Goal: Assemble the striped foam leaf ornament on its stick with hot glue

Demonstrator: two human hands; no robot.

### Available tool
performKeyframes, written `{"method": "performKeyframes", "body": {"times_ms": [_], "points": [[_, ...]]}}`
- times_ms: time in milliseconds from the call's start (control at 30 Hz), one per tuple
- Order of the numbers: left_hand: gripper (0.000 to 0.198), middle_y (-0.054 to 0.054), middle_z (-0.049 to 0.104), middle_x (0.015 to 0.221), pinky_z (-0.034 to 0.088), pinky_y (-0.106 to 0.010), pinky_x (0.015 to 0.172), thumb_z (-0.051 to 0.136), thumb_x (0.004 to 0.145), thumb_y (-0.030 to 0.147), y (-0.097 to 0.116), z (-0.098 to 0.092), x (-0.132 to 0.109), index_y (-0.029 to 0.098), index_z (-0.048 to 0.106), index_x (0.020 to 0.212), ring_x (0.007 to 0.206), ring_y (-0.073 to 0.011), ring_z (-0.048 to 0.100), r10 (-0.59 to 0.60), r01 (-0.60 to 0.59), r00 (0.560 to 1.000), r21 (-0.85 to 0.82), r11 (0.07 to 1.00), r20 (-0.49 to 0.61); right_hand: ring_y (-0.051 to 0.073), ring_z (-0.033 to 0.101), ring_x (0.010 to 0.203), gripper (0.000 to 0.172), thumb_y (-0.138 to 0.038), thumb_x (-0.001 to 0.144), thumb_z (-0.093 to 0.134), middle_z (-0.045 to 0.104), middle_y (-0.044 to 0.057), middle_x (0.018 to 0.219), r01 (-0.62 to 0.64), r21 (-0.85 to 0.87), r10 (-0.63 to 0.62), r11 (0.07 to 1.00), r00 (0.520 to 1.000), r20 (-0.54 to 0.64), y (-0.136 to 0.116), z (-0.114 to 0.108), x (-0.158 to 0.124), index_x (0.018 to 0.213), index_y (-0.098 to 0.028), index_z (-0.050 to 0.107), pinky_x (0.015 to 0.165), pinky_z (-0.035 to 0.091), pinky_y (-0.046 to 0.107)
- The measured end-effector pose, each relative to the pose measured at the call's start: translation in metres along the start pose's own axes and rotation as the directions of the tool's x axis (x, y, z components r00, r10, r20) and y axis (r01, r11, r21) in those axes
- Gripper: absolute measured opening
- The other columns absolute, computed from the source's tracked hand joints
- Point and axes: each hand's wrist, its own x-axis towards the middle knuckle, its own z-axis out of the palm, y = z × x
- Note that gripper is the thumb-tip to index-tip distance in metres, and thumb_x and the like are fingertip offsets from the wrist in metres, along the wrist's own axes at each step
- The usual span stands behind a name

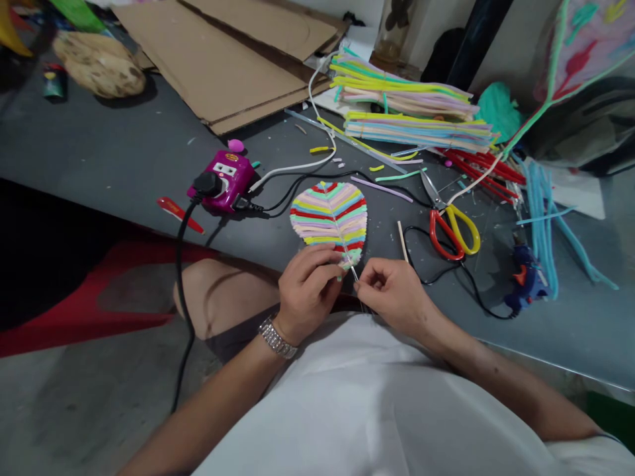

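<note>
A leaf-shaped piece of striped, fuzzy stems lies at the table's front edge, with bands of red, yellow, mint, lilac and blue. My left hand, with a metal watch on its wrist, pinches the leaf's lower end between thumb and fingers. Just right of it, my right hand is closed in a pinch on the thin pale stem that comes out of the leaf's lower tip. Fine strands hang below my right fingertips.
Scissors with red and yellow handles and a blue glue gun lie at the right. Behind are bundled fuzzy stems and cardboard sheets. A purple power adapter with black cables sits left; a finished-looking leaf stands upper right.
</note>
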Motion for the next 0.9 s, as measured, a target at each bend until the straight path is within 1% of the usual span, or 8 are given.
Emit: {"method": "performKeyframes", "body": {"times_ms": [200, 300, 433, 533, 733, 900], "points": [[0.016, -0.003, 0.081, 0.105, 0.058, -0.042, 0.103, 0.066, 0.091, 0.011, -0.004, -0.006, -0.002, 0.026, 0.069, 0.094, 0.118, -0.0229, 0.074, 0.086, -0.087, 0.996, 0.045, 0.995, 0.019, 0.008, 0.041, 0.052, 0.012, -0.027, 0.072, 0.061, 0.056, -0.006, 0.056, -0.042, 0.076, 0.039, 0.996, 0.999, 0.034, 0.001, 0.001, 0.001, 0.063, -0.020, 0.058, 0.049, 0.031, 0.021], [0.018, -0.002, 0.081, 0.104, 0.057, -0.043, 0.104, 0.068, 0.090, 0.009, -0.005, -0.007, -0.002, 0.026, 0.068, 0.092, 0.119, -0.0225, 0.074, 0.108, -0.110, 0.994, 0.056, 0.992, 0.025, 0.008, 0.041, 0.051, 0.012, -0.027, 0.072, 0.061, 0.054, -0.005, 0.055, -0.056, 0.094, 0.051, 0.994, 0.997, 0.051, 0.001, 0.001, 0.000, 0.063, -0.020, 0.057, 0.048, 0.030, 0.021], [0.018, -0.003, 0.081, 0.103, 0.058, -0.044, 0.104, 0.068, 0.090, 0.008, -0.006, -0.008, -0.003, 0.025, 0.066, 0.090, 0.120, -0.0228, 0.073, 0.124, -0.125, 0.992, 0.051, 0.991, 0.029, 0.008, 0.039, 0.051, 0.013, -0.027, 0.072, 0.062, 0.053, -0.006, 0.055, -0.067, 0.117, 0.060, 0.991, 0.996, 0.061, 0.001, 0.003, -0.001, 0.062, -0.020, 0.057, 0.047, 0.028, 0.021], [0.016, -0.002, 0.081, 0.103, 0.058, -0.044, 0.104, 0.067, 0.091, 0.010, -0.008, -0.009, -0.004, 0.025, 0.065, 0.089, 0.120, -0.0225, 0.073, 0.135, -0.138, 0.990, 0.066, 0.988, 0.045, 0.007, 0.039, 0.051, 0.012, -0.025, 0.072, 0.062, 0.053, -0.006, 0.055, -0.060, 0.128, 0.052, 0.990, 0.997, 0.065, 0.002, 0.004, -0.001, 0.063, -0.020, 0.057, 0.047, 0.028, 0.021], [0.013, -0.001, 0.082, 0.099, 0.057, -0.044, 0.105, 0.066, 0.092, 0.012, -0.011, -0.013, 0.001, 0.024, 0.063, 0.087, 0.120, -0.0221, 0.074, 0.190, -0.198, 0.978, 0.116, 0.973, 0.082, 0.007, 0.037, 0.050, 0.013, -0.025, 0.072, 0.063, 0.050, -0.007, 0.054, -0.073, 0.158, 0.060, 0.985, 0.995, 0.084, 0.001, 0.004, 0.000, 0.063, -0.020, 0.056, 0.046, 0.026, 0.021], [0.015, -0.002, 0.082, 0.102, 0.055, -0.043, 0.108, 0.067, 0.090, 0.009, -0.013, -0.014, 0.003, 0.023, 0.063, 0.089, 0.120, -0.0225, 0.073, 0.195, -0.206, 0.976, 0.102, 0.973, 0.101, 0.007, 0.039, 0.052, 0.012, -0.023, 0.073, 0.062, 0.053, -0.006, 0.055, -0.032, 0.158, 0.022, 0.987, 0.997, 0.069, 0.003, 0.005, 0.001, 0.062, -0.019, 0.057, 0.047, 0.028, 0.021]]}}
